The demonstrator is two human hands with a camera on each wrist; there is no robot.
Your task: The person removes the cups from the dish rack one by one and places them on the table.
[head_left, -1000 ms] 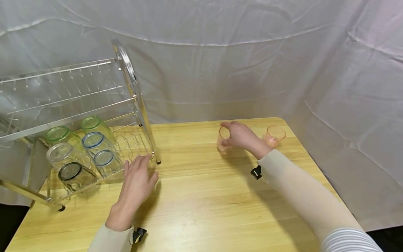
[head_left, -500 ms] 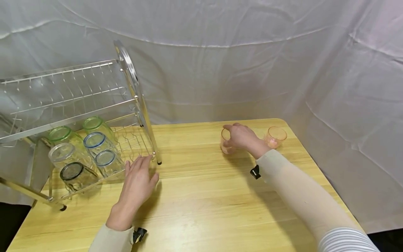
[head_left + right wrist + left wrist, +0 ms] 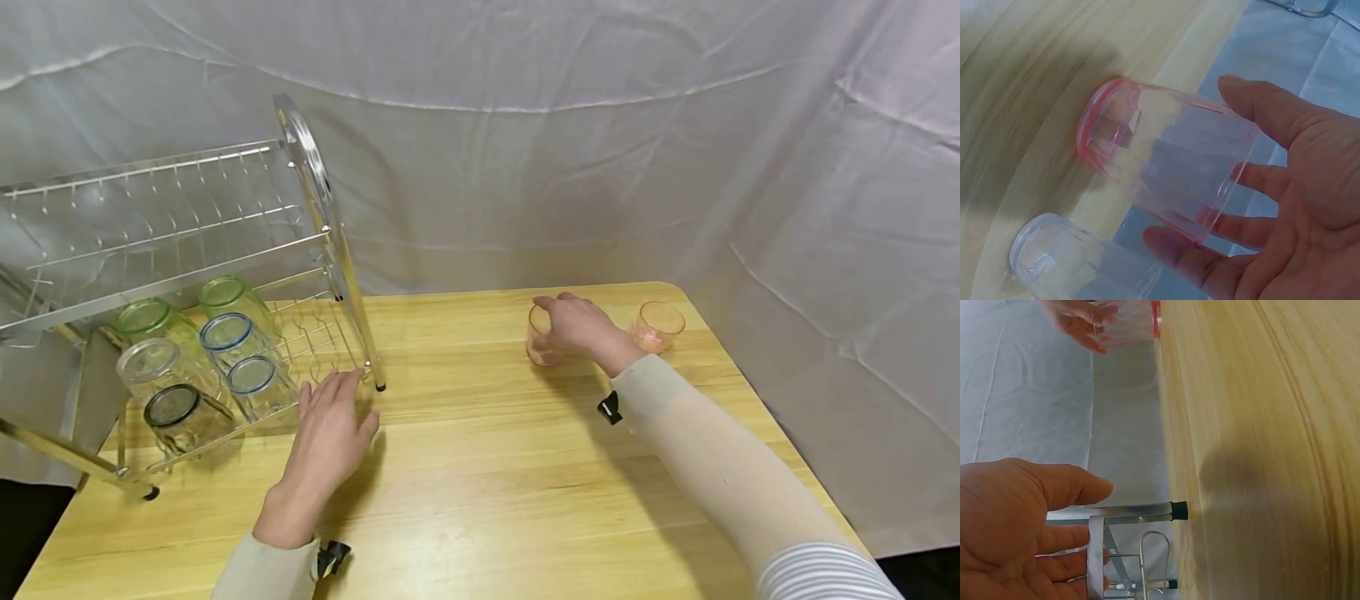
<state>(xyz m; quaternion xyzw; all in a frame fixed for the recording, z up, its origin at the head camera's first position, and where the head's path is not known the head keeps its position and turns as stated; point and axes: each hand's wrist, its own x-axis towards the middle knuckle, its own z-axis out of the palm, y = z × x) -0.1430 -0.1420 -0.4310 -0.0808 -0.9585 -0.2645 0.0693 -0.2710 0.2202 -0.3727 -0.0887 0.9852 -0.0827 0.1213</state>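
Right hand [image 3: 573, 327] is out at the far right of the wooden worktop [image 3: 487, 467], fingers [image 3: 1179, 247] curled round a pink-tinted tumbler [image 3: 540, 335]. The right wrist view shows it plainly: thumb on one side of the tumbler [image 3: 1166, 172], fingers on the other, wrapped near the rim. The tumbler stands on the worktop in the head view, base down. Just to its right, near the far right corner, sits a second pink tumbler [image 3: 656, 325], upright and untouched, a little apart from the hand. In the wrist view that second tumbler [image 3: 1072, 265] lies just beside the gripped one, though whether they touch is not clear.

Over on the left, the left hand [image 3: 330, 433] lies palm down over the worktop, fingers straight and relaxed, holding nothing. Its fingertips reach right up to the near right corner of the metal dish rack [image 3: 315, 208]; the left wrist view shows the rack's post and black foot [image 3: 1179, 510] just beside the fingers [image 3: 1063, 539], and contact is hard to judge.

On the rack's lower tier, six glasses lie tilted with mouths toward the camera: two green-rimmed glasses [image 3: 221, 293] at the back, two blue-rimmed glasses [image 3: 225, 332] in front of them, a clear glass [image 3: 147, 360] and a dark-rimmed glass [image 3: 171, 406] on the left. A white cloth backdrop [image 3: 600, 125] hangs behind it all.
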